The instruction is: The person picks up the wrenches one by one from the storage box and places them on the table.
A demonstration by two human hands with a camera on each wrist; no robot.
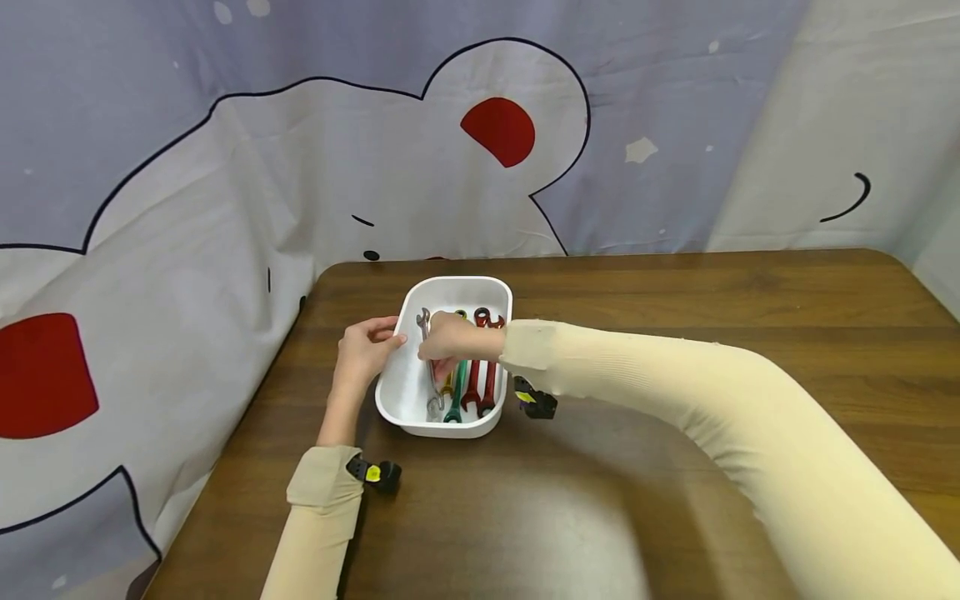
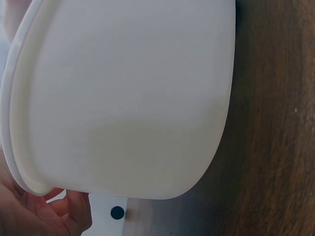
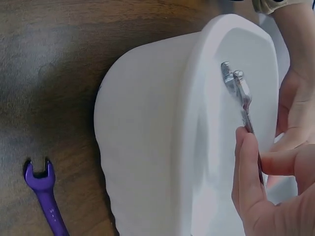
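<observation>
In the head view my right hand [image 1: 448, 340] is inside a white plastic tub [image 1: 405, 392], pinching a silver wrench [image 1: 426, 321] between thumb and fingers. The right wrist view shows that wrench [image 3: 244, 98] tilted, its end near the tub's inner wall. At the tub's left side, my left hand [image 1: 365, 354] grips the rim, fingers [image 2: 74, 209] hooked beneath it in the left wrist view. To the right of the silver wrench lie a green wrench [image 1: 457, 396], a yellow one [image 1: 447, 388] and two red wrenches [image 1: 472, 392], partly covered by my right hand.
Outside the tub, a purple wrench [image 3: 44, 191] lies on the brown wooden table [image 1: 525, 517]; my right arm hides it in the head view. A printed curtain [image 1: 360, 167] hangs behind the table's back edge.
</observation>
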